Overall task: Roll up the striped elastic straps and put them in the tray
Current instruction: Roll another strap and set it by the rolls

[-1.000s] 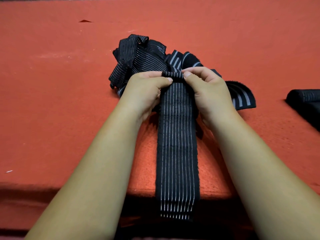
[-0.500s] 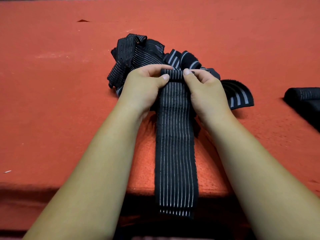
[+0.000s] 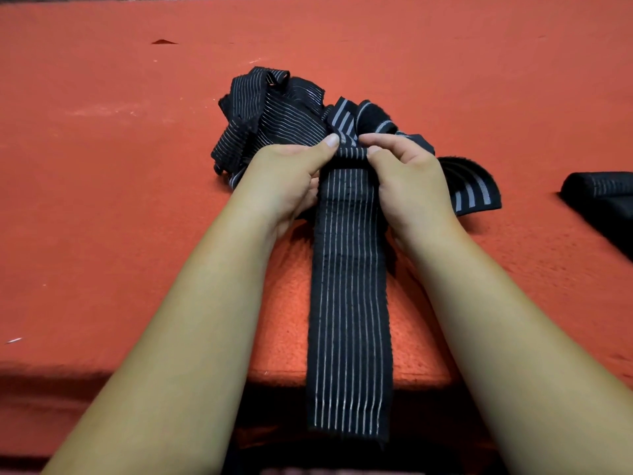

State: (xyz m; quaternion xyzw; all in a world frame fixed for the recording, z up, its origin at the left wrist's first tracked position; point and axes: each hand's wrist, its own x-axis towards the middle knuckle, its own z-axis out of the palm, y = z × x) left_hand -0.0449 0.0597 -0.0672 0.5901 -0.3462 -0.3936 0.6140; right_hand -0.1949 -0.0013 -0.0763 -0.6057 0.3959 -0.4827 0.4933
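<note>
Running lengthwise toward the camera, strap [image 3: 347, 303] rolled at both hands' grip.

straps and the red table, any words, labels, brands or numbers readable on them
None. No word, label, brand or number shows on the long strap, the strap pile, the dark striped bundle at the right edge or the red surface; only white stripes.

**Occluded and Truncated Items**

The rolled end of the strap [image 3: 349, 303] was partly covered by the left hand [image 3: 284, 180] and the right hand [image 3: 411, 180]. The grip beneath it could not be seen. Behind the strap, the pile [image 3: 274, 121] was partly masked, and its strap count could not be determined. Right of the strap, a dark object [image 3: 599, 193] was cut off by the frame edge. Far beyond and left of the strap, a dark speck [image 3: 164, 41] was too small to identify.
</note>
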